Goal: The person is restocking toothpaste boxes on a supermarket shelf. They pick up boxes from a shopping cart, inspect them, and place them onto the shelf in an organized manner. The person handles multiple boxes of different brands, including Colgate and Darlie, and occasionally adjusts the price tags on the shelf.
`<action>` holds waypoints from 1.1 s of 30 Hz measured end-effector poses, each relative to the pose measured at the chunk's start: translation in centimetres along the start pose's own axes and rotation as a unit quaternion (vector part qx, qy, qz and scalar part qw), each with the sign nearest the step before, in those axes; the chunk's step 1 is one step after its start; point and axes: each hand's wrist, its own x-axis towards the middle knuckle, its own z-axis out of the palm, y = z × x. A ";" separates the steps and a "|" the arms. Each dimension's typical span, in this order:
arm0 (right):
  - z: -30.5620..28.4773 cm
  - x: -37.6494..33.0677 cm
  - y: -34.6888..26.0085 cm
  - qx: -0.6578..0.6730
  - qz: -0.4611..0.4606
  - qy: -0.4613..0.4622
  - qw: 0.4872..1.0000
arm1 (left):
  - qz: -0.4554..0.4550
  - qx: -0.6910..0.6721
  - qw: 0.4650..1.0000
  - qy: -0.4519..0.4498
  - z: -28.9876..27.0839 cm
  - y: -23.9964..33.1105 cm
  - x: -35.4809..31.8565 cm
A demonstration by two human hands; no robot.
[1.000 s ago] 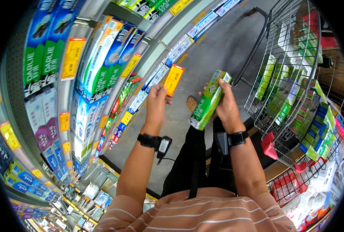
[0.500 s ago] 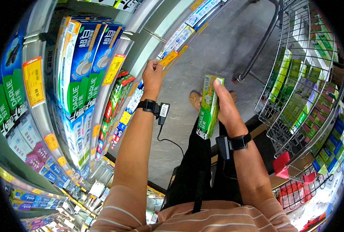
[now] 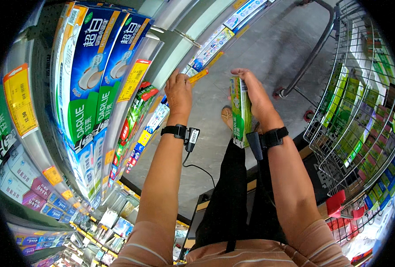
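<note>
My right hand (image 3: 256,97) grips a long green and white toothpaste box (image 3: 240,111), held upright in front of me, between my two arms. My left hand (image 3: 178,94) reaches out to the shelf edge on the left, fingertips at an orange price tag (image 3: 198,76) on the shelf rail; whether it pinches the tag is not clear. Both wrists carry black straps; a small black device (image 3: 192,137) with a cable hangs at the left one.
Shelves on the left hold large blue and green toothpaste boxes (image 3: 97,71) and smaller red and green ones (image 3: 137,109), with yellow price tags (image 3: 133,81). A wire shopping cart (image 3: 353,115) full of green boxes stands on my right. Grey floor lies between.
My left hand has moved up along the shelf rail to the orange tag. My right hand has turned the green box from tilted to upright and brought it closer in.
</note>
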 end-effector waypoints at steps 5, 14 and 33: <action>0.3 2.8 0.4 -0.223 -0.145 -0.029 0.964 | -0.040 -0.011 0.998 -0.042 -0.3 -0.3 0.2; 3.8 8.1 -0.9 -0.206 -0.019 -0.015 0.978 | 0.003 0.038 0.999 -0.014 -0.7 0.2 -1.6; 8.2 13.5 2.1 -0.374 -0.103 0.007 0.921 | -0.019 0.009 0.999 -0.042 -1.2 -1.9 -2.5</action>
